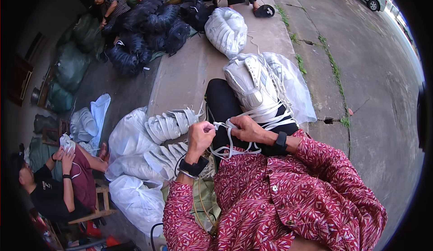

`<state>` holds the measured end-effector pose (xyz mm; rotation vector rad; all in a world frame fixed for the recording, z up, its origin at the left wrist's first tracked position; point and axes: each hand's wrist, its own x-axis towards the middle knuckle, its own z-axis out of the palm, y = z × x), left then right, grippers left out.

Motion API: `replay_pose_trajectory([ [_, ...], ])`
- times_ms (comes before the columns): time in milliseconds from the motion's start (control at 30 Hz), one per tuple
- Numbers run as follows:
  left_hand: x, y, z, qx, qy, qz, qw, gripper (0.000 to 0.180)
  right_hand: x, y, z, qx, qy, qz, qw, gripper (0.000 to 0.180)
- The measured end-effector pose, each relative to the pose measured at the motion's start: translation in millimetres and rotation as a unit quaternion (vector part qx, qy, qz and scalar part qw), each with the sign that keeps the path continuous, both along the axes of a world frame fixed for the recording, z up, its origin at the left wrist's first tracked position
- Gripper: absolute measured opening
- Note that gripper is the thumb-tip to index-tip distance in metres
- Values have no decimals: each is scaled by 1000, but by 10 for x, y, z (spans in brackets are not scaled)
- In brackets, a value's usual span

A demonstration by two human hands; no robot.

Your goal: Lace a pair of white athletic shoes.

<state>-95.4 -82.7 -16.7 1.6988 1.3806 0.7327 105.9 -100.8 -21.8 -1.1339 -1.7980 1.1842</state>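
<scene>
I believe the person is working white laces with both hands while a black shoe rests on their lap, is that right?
Not quite: the shoe on the lap is white, not black, as the head view shows. The left hand and right hand are indeed both working the white laces.

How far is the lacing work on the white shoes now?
Done: laced white shoes lie stacked beside the knee. In hand: the left hand and right hand pull a white lace on the shoe on the lap. Left: the full bag of shoes ahead.

White leather sneaker (251,85) on black-trousered knee (221,103) blocks way ahead; tangled white flat laces (234,136) between hands; bare grey concrete ledge (180,73) beyond left, open.
</scene>
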Motion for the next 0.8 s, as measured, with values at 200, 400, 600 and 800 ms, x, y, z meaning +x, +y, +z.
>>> replay_pose_trajectory([
  [200,70,-66,194,237,190,-21,952,6,4,27,15,-57,31,-1,998,13],
  [400,75,-66,219,207,148,-23,967,7,30,118,165,-113,140,-25,983,26],
  [600,20,-8,79,100,18,-26,994,7,-90,178,84,-131,59,53,988,23],
  [800,-16,-5,85,-88,-152,-47,983,6,-216,353,120,-249,127,26,960,24],
])
